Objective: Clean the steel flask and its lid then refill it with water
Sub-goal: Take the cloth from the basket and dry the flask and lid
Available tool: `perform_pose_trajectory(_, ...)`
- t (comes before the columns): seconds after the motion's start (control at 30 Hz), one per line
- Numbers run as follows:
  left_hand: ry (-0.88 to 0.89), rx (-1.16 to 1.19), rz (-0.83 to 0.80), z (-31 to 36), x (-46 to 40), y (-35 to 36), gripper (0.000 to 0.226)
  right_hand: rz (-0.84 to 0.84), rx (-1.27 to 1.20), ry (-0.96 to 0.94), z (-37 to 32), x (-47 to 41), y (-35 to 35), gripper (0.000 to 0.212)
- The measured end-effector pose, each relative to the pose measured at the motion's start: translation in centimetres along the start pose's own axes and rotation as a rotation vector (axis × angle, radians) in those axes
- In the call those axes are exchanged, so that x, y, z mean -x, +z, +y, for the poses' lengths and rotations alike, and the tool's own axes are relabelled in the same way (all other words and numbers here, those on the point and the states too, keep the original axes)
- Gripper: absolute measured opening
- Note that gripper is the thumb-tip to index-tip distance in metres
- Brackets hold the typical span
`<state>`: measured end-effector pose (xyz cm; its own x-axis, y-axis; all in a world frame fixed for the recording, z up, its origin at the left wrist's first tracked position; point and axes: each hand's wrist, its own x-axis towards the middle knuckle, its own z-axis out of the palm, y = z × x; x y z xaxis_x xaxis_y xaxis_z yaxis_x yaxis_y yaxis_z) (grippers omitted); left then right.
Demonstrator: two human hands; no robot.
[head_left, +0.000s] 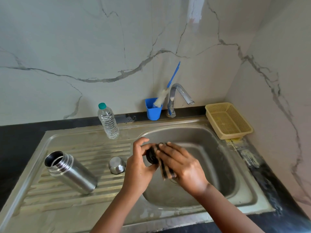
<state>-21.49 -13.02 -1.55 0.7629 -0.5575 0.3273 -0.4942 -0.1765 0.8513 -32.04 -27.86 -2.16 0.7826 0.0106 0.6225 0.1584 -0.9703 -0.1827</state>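
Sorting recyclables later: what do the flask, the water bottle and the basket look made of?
Flask: likely stainless steel, brushed sheen with soft reflections. Water bottle: clear thin plastic, ribbed, teal cap. Basket: beige moulded plastic, apparently, with a fine mesh of holes.

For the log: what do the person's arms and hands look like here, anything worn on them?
Both forearms are bare up to the frame edge, with no sleeves in view. Neither the left hand nor the right hand shows gloves, rings, a watch or bracelets. The right hand is slightly motion-blurred.
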Motion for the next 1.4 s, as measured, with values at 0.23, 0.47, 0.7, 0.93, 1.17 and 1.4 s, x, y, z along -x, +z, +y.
perform_pose_trajectory(0.23, 0.028, -0.046, -0.028, 0.1, 0.1, 0.2, 0.101, -0.043, 0.014, -0.094, -0.7, 1.3, -0.4, 0.033)
perform_pose_trajectory(0.47, 0.072, -0.137, -0.078, 0.0, 0.2, 0.2, 0.094, 0.018, 0.104, -0.018, -1.2, -0.5, -1.2, 0.032)
perform_pose_trajectory(0.7, 0.095, -0.138, -0.066, 0.4, -0.3, 0.1, 0.087, 0.039, 0.069, 0.083, -1.1, -0.9, -1.3, 0.031)
perform_pose_trajectory(0.93, 0.024, 0.034, 0.018, 0.1, -0.3, -0.2, 0.096, -0.034, 0.039, -0.056, -1.6, 0.6, -1.3, 0.028)
perform_pose_trajectory(1.17, -0.050, 0.149, 0.034, -0.7, 0.2, 0.0, 0.095, 0.128, -0.129, 0.369, -0.6, 0.5, -0.9, 0.058)
perform_pose_trajectory(1.4, -0.047, 0.220, -0.001, -0.2, 0.7, 0.8, 0.085, 0.049, -0.094, 0.116, -1.9, -0.6, -1.6, 0.037)
